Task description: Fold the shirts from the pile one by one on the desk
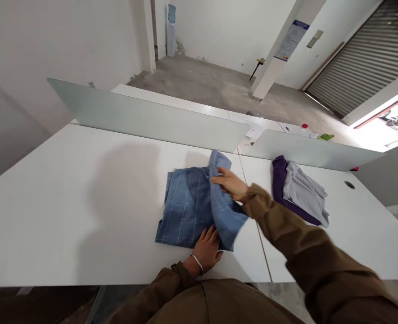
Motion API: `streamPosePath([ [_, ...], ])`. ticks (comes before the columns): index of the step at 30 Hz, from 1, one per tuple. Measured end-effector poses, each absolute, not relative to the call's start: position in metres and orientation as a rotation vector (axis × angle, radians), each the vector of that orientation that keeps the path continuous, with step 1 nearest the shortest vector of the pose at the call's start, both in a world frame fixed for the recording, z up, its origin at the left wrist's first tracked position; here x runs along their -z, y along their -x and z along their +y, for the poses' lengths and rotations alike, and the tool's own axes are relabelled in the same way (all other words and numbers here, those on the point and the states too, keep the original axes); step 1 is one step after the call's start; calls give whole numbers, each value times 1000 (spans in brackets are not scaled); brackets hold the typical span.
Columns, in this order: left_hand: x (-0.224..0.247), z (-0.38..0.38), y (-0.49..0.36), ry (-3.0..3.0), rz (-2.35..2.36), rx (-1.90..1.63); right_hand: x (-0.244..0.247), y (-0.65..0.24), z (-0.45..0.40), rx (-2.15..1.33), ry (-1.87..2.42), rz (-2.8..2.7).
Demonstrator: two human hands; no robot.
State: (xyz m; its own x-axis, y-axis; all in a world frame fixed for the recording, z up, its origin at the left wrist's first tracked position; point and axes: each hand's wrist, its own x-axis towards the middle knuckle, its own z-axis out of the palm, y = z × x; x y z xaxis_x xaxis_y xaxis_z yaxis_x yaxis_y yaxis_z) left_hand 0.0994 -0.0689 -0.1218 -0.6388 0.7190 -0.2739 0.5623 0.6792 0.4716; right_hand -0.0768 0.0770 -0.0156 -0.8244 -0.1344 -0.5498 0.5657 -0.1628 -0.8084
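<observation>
A blue checked shirt (185, 207) lies folded on the white table (67, 216), with one paler blue side (224, 211) lifted and turned over its right part. My right hand (229, 184) is slightly blurred and grips this turned-over fabric near its top. My left hand (205, 249) rests against the shirt's lower edge, its fingers spread on the cloth. A metal bangle (196, 263) circles my left wrist. Both arms wear brown sleeves.
A grey garment (303, 193) lies on a purple one (279, 184) to the right. Frosted divider panels (145, 118) stand along the table's far side. Beyond them lie papers (255, 130) and a bottle (302, 130). The table has a cable hole (349, 185) at right.
</observation>
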Motion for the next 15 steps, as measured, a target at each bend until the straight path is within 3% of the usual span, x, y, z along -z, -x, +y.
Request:
streamPosePath([
  [6, 114, -100, -108, -812, 2442, -436, 56, 65, -25, 1806, -322, 1539],
  [15, 86, -148, -116, -966, 2685, -692, 95, -14, 50, 1462, -17, 2248],
])
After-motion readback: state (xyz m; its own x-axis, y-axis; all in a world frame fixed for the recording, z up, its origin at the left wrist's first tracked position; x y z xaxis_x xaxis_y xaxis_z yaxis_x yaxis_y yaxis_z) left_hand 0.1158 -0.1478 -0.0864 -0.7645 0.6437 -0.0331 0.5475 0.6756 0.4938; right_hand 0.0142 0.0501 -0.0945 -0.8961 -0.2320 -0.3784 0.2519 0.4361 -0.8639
